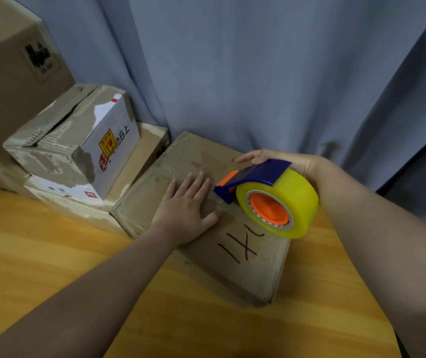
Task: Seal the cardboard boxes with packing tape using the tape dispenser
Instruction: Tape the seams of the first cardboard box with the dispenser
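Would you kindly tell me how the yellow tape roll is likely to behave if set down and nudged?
The tape roll is round, so on its rim it would probably roll; on its flat side it should stay. Its thick winding suggests some weight. The blue dispenser over it looks rigid and may check rolling.

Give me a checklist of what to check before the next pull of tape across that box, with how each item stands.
1. Box steadied: the left hand lies flat on the cardboard box, over the tape strip. Ok.
2. Tool held: the right hand grips the tape dispenser from behind. Ok.
3. Tape supply: the yellow roll looks thick. Ok.
4. Strip bonded to the cardboard: cannot tell.
5. Box lying flat on the table: ok.
6. Cutter blade ready: hidden, cannot tell.
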